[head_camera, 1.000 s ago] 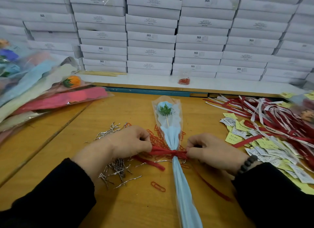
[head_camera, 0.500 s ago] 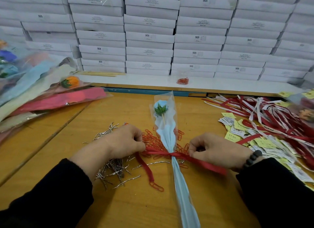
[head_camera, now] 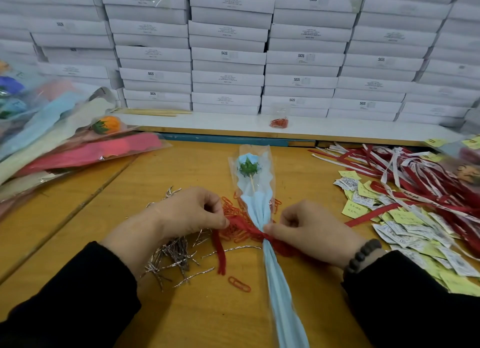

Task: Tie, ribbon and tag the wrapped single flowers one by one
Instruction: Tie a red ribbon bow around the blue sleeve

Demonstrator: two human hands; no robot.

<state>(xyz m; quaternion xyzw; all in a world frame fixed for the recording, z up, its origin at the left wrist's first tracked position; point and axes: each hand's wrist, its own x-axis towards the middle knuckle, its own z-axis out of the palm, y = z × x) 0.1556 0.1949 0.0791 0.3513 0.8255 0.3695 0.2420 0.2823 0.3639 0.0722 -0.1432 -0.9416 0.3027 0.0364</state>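
A single pale blue flower in clear film and blue paper [head_camera: 253,191] lies lengthwise on the wooden table [head_camera: 155,171], head away from me. A red ribbon [head_camera: 242,227] crosses its gathered neck. My left hand [head_camera: 187,212] pinches the ribbon's left part, and one loose end hangs down over the table. My right hand [head_camera: 309,229] pinches the ribbon right at the wrap, its palm covering the other end. Silver twist ties [head_camera: 174,254] and red paper clips [head_camera: 233,212] lie scattered around the left hand.
Wrapped flowers in several colours [head_camera: 78,145] are piled at the left. Red and white ribbons [head_camera: 420,181] and a heap of yellow and white paper tags [head_camera: 405,217] cover the right side. White boxes [head_camera: 228,54] are stacked along the back, with a small bag of clips [head_camera: 279,121] on the ledge.
My right hand has moved in from the outstretched ribbon end to the flower's neck, and the ribbon has drawn tighter into a knot. The left end now hangs straight down.
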